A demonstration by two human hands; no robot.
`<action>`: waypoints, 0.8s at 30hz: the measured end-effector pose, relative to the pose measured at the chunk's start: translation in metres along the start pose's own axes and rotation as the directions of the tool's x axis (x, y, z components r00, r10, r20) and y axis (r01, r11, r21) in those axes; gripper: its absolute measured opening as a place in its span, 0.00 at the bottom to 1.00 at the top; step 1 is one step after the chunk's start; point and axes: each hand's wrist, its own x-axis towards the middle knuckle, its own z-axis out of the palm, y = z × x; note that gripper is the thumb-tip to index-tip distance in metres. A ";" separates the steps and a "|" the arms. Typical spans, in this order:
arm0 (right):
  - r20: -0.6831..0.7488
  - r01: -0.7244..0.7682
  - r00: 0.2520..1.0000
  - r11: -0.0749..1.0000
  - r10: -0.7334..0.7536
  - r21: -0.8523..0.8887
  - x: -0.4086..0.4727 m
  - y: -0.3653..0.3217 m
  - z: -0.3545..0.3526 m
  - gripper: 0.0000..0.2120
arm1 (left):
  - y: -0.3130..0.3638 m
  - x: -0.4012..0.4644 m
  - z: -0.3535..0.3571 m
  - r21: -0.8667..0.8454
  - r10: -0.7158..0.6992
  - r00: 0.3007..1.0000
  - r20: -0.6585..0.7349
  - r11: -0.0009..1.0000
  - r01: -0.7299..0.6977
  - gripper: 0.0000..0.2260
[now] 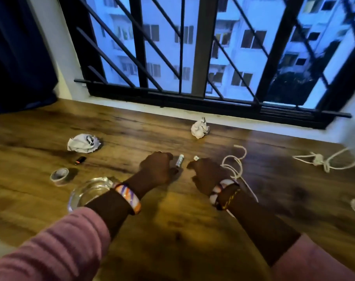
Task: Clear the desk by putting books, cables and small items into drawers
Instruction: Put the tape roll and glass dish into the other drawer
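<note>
Presently unfinished: no drawer in view, and the wood-grain desk point(192, 230) still carries two crumpled paper balls point(83, 143), a clear tape roll point(59, 176), a round glass ashtray point(89, 194), a small black lighter point(80, 160), limp white cables point(326, 159) and a slim cylindrical tube point(179, 160). Left hand point(155, 169) and right hand point(208, 173), fingers curled, flank the tube; whether either grasps anything I cannot tell.

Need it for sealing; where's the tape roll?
The tape roll lies on the desk's left, beside the glass ashtray, just below the small black lighter.
</note>
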 end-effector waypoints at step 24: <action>-0.311 -0.002 0.929 0.840 0.203 0.543 0.030 -0.164 0.036 0.05 | -0.153 -0.111 -0.092 0.033 -0.082 0.994 0.072 0.996 0.080 0.12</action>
